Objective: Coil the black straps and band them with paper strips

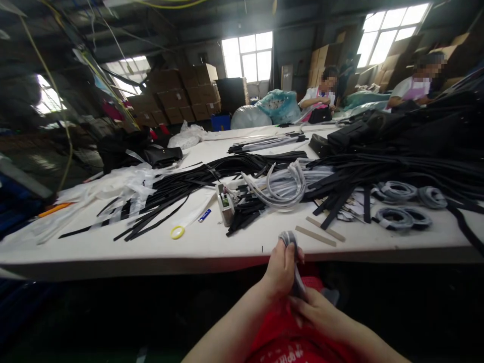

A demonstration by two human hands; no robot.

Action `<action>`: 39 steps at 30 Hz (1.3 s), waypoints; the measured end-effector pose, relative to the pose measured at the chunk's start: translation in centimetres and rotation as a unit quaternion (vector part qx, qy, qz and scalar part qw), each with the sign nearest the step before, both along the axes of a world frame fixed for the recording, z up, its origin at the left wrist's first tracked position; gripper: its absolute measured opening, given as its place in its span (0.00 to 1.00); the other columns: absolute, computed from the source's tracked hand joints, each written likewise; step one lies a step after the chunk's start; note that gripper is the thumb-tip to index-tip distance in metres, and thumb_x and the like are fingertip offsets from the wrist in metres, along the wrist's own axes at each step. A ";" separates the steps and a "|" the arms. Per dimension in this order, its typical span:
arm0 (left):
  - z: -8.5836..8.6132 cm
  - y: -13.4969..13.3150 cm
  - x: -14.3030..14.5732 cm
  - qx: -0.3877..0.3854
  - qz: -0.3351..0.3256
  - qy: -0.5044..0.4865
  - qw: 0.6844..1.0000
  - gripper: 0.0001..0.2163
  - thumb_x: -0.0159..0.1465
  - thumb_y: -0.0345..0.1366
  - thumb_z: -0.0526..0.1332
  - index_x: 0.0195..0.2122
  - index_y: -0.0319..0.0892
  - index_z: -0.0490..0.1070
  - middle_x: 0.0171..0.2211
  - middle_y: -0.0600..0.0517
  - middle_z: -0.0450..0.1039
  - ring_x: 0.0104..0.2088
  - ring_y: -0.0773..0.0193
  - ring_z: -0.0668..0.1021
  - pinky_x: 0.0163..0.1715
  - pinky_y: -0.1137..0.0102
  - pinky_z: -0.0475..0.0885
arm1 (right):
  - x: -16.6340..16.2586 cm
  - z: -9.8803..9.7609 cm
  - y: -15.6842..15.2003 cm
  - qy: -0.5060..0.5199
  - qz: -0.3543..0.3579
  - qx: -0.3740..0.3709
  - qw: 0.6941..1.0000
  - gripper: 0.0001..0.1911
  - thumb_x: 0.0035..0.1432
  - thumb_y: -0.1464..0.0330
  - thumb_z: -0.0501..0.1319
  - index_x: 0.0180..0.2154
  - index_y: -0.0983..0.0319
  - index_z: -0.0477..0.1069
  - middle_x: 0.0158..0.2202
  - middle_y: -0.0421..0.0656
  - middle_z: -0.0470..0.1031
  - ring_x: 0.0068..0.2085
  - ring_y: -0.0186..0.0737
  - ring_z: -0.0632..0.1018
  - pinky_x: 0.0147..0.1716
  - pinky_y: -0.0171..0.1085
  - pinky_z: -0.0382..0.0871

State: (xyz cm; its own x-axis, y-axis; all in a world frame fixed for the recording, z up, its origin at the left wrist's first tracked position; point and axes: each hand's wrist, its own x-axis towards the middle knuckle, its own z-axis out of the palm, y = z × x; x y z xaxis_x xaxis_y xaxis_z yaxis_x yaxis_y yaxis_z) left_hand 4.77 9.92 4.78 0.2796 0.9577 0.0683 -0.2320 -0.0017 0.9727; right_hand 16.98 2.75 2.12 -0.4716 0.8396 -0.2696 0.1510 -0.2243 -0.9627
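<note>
My left hand (280, 267) is closed around the top of a grey strap (292, 241) that loops above my fingers, just below the front edge of the white table (212, 247). My right hand (315, 311) sits lower, over my lap, fingers pinching the strap's lower end where it hangs down. Most of the strap is hidden between the two hands.
On the table lie several black straps (181, 189), a bundle of grey straps (283, 184), coiled grey rolls (401, 217), a small white device (226, 204), a yellow ring (177, 232), a blue pen (204, 216) and two tan strips (315, 236). Two people work at the far end.
</note>
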 end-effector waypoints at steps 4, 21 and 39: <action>-1.6 -0.6 -2.1 0.180 0.001 0.260 0.949 0.17 0.66 0.49 0.53 0.27 0.42 0.68 0.26 0.48 0.67 0.30 0.60 0.68 0.40 0.64 0.65 | 3.8 2.7 0.3 0.034 -0.011 -0.034 0.999 0.23 0.59 0.50 0.59 0.37 0.65 0.70 0.17 0.36 0.67 0.16 0.28 0.62 0.16 0.29 0.54; 2.7 4.7 -3.5 -0.163 0.014 -0.141 0.976 0.21 0.71 0.48 0.48 0.35 0.36 0.71 0.19 0.59 0.58 0.18 0.73 0.64 0.31 0.74 0.71 | 1.7 0.0 1.2 -0.057 0.091 0.041 0.993 0.23 0.65 0.52 0.52 0.41 0.64 0.73 0.27 0.41 0.73 0.27 0.35 0.72 0.32 0.36 0.69; -0.1 3.1 -4.1 -0.281 -0.268 0.120 0.914 0.28 0.63 0.60 0.52 0.24 0.37 0.72 0.07 0.63 0.48 0.08 0.75 0.53 0.13 0.76 0.60 | 6.8 -1.3 7.3 -0.160 -0.033 0.143 0.976 0.30 0.60 0.45 0.52 0.34 0.63 0.76 0.26 0.42 0.74 0.29 0.38 0.71 0.32 0.37 0.64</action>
State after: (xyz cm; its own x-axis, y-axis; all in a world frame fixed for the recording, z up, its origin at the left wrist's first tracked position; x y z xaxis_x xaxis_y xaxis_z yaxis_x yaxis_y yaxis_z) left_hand 0.70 13.04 4.72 0.6614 0.5439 -0.5165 0.1675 0.5641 0.8086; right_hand 23.80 10.01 0.79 -0.3438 0.9280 -0.1436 0.4484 0.0279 -0.8934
